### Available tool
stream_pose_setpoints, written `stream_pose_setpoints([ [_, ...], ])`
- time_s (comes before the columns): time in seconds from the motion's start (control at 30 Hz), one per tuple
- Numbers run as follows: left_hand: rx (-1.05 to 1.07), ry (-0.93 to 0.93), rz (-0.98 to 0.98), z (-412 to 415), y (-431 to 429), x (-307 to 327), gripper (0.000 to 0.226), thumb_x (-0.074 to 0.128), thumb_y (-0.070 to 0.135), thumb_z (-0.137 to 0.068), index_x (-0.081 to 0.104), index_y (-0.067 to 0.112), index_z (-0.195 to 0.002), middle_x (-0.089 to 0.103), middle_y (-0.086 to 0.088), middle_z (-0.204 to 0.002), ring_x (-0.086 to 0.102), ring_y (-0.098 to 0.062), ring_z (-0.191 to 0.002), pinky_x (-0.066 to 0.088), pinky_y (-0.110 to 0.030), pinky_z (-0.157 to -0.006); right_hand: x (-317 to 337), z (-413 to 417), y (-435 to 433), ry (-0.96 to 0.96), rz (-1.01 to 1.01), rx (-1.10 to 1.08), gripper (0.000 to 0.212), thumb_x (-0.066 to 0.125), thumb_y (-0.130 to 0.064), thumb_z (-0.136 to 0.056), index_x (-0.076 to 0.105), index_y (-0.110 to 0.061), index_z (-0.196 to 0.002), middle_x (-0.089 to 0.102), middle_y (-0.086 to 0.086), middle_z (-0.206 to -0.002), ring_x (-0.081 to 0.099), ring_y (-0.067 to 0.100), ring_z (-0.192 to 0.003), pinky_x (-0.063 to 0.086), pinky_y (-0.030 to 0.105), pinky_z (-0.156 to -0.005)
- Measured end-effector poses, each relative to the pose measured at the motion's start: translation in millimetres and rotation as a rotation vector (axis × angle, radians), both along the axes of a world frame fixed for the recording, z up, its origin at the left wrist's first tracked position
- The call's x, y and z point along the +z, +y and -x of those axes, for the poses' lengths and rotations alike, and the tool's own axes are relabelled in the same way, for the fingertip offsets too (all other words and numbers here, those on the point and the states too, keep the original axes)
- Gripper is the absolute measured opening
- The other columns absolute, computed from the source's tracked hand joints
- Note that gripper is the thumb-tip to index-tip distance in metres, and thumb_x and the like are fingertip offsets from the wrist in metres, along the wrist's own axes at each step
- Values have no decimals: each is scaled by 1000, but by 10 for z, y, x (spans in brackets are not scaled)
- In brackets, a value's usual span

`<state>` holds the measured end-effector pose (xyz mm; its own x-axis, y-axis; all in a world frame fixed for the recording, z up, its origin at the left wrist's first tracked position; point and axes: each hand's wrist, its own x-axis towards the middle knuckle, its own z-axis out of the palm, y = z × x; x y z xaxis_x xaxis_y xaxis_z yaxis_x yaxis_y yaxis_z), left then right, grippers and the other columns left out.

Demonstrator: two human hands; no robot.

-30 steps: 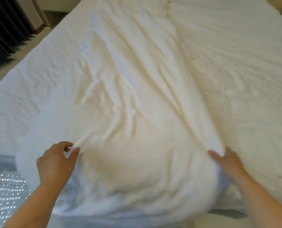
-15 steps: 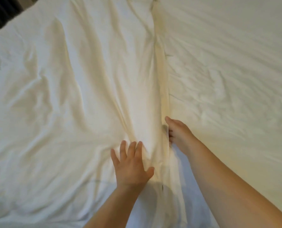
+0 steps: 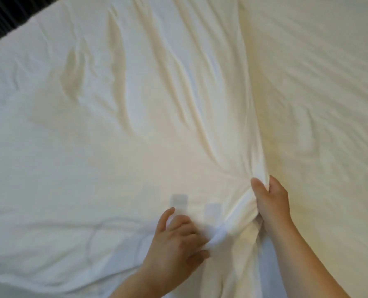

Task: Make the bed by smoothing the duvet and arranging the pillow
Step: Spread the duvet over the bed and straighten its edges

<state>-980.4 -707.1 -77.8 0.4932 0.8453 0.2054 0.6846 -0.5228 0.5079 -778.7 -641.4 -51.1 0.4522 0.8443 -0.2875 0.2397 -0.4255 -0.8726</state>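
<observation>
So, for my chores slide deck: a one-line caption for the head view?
Both hands bunch the white duvet near its edge: left hand and right hand gripping gathered fabric.

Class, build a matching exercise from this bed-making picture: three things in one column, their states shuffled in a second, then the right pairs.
Things
1. left hand
2. right hand
3. white fabric duvet

States
A. creased, with long folds running toward the near edge
B. thumb and fingers clamped on the duvet's upright side fold
C. fingers curled, pinching a bunch of cloth at the near edge

Pairs: 1-C, 2-B, 3-A
</observation>
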Motion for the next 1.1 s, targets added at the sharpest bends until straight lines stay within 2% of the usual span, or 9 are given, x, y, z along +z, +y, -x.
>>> stream_pose_setpoints([
  [0.17, 299, 158, 39, 253, 868, -227, 64, 16, 61, -90, 51, 17, -120, 62, -15, -120, 48, -29, -115, 23, -36, -94, -199, -70, 438, -5, 121, 127, 12, 54, -18, -90, 56, -11, -99, 56, -2, -77, 51, 7, -66, 37, 3, -42],
  [0.3, 443, 166, 163, 390, 1568, -194, 103, -4, 80, -67, 24, 21, -146, 19, -8, -155, 13, -22, -145, -6, -29, -110, -191, -78, 951, 116, 158, 60, 32, 50, -26, -92, 54, -8, -118, 61, 6, -107, 59, 22, -95, 46, 23, -82],
  [0.37, 451, 176, 157, 425, 1929, -203, 113, -20, 84, -57, 15, 25, -147, 10, -3, -157, 5, -19, -146, -13, -28, -109, -138, -82, 1283, 240, 186, 4, 34, 47, -26, -94, 52, -7, -122, 61, 6, -108, 58, 23, -97, 44, 30, -85],
  [0.47, 467, 163, 188, 410, 2491, -254, 108, -17, 81, -55, 8, 29, -147, 3, 1, -158, -2, -15, -145, -16, -28, -108, -42, -227, 1862, 436, 240, -60, 33, 40, -27, -97, 52, -6, -120, 63, 7, -100, 60, 21, -90, 47, 31, -74],
  [0.6, 512, 152, 121, 323, 3275, -463, 116, -28, 81, -57, 21, 26, -146, 17, -7, -156, 13, -21, -145, -9, -30, -107, -69, -496, 2684, 419, 209, -49, 65, 54, -53, -83, 48, -10, -131, 59, 5, -128, 57, 21, -113, 41, 35, -100],
  [0.7, 487, 201, 118, 228, 3792, -631, 91, -2, 69, -85, 49, 11, -133, 47, -20, -139, 44, -35, -129, 8, -33, -104, -139, -450, 3384, 467, 170, -77, 42, 50, -44, -90, 54, -13, -118, 63, 2, -111, 61, 17, -92, 48, 28, -76],
  [0.87, 481, 183, 114, 286, 4193, -925, 66, 12, 58, -91, 42, 13, -128, 50, -23, -134, 28, -24, -127, -13, -17, -110, -132, -154, 4567, 482, 145, 6, 35, 50, -51, -87, 61, -24, -106, 69, -3, -94, 65, 13, -79, 52, 27, -68],
  [1.0, 480, 220, 45, 324, 4337, -1050, 67, 2, 58, -92, 44, 9, -112, 57, -29, -121, 33, -30, -120, -10, -19, -112, -128, 39, 5186, 301, 120, 57, 54, 64, -36, -83, 50, -12, -129, 64, 6, -119, 64, 23, -102, 49, 26, -77],
  [1.1, 489, 227, 61, 313, 4335, -1005, 69, 3, 59, -92, 43, 10, -118, 56, -27, -123, 30, -30, -123, -10, -19, -112, -62, -26, 5335, -269, -156, -36, 45, 57, -20, -88, 48, -4, -129, 58, 14, -127, 55, 27, -117, 41, 26, -87],
])
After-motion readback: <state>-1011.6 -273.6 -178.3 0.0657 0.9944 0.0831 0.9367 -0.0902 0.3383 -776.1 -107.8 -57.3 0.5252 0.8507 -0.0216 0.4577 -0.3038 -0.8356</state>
